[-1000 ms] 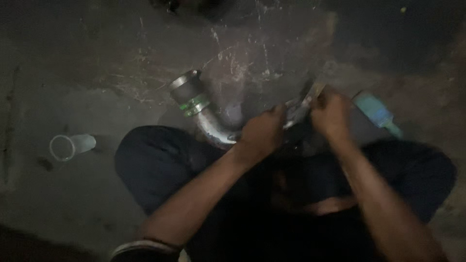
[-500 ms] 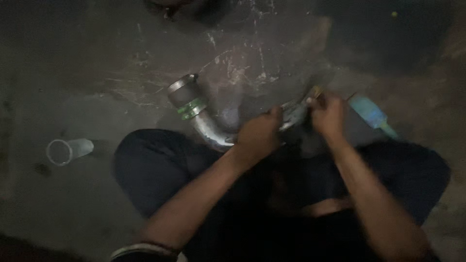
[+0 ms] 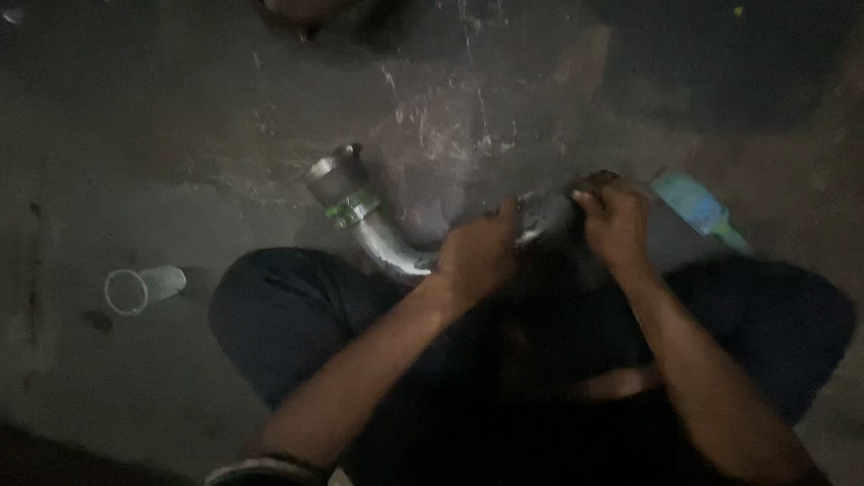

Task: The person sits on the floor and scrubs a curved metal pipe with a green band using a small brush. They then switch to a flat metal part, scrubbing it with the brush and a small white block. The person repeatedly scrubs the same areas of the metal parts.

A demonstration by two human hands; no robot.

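While the left hand (image 3: 481, 252) closes around the curved metal pipe (image 3: 382, 238) at its bend, the right hand (image 3: 615, 220) grips the pipe's far end, fingers curled shut.

The bent metal pipe (image 3: 382, 238) is dull silver-grey, with a bright green band around it just below a black sleeve and a pale, shiny metal rim at its open end. The plastic cup (image 3: 142, 288) lying on its side is clear and colourless, and the bottle (image 3: 697, 209) is light turquoise-blue with a greener tip. The floor (image 3: 180, 117) is dark grey-brown, streaked with fine whitish scratches and specks, and the trousers (image 3: 297, 315) are plain black.
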